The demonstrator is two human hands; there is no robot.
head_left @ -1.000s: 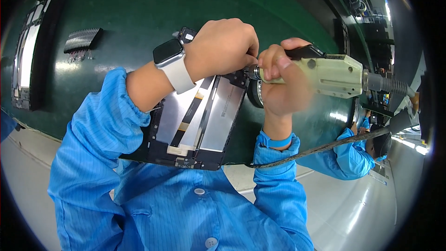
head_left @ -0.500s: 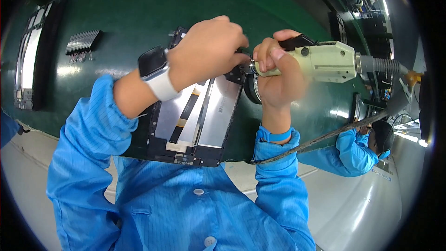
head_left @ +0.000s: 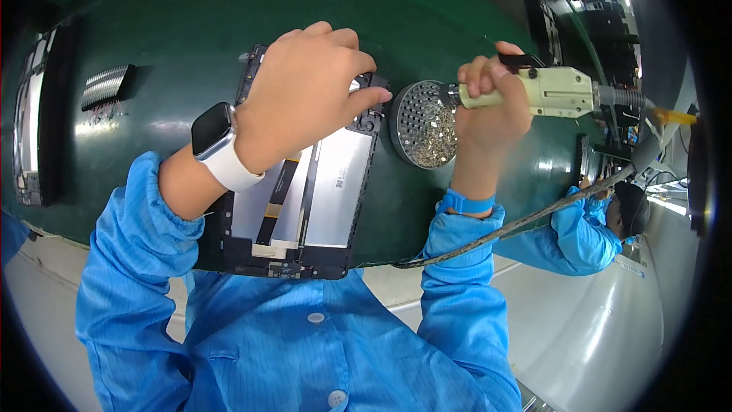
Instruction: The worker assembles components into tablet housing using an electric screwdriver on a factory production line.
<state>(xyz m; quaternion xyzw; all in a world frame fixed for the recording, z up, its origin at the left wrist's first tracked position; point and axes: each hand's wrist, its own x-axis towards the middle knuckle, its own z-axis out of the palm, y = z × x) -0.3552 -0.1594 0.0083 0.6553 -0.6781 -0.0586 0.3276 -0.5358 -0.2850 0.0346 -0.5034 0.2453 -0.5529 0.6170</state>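
In front of me a tablet (head_left: 339,183) with its back off lies on the bench, showing silver plates and a black and gold ribbon cable (head_left: 276,202). My left hand (head_left: 309,91) rests over its upper end, thumb and forefinger apart at the upper right corner; the other fingertips are hidden. My right hand (head_left: 492,88) is wrapped round a pale yellow electric screwdriver (head_left: 560,93), held level with its nose pointing left. Under that nose sits a round dish (head_left: 427,126) with a perforated surface and many small screws. The screwdriver's bit cannot be made out.
A black strip-like bundle (head_left: 107,88) lies on the green bench (head_left: 183,23) at the left, beside another opened tablet (head_left: 30,122). A cable (head_left: 526,217) crosses my right forearm. Someone in a blue sleeve (head_left: 576,236) sits to the right.
My right hand has drawn the screwdriver right, away from the tablet, to the screw dish, which now shows more fully. My left thumb and forefinger have moved away from the screwdriver's nose.
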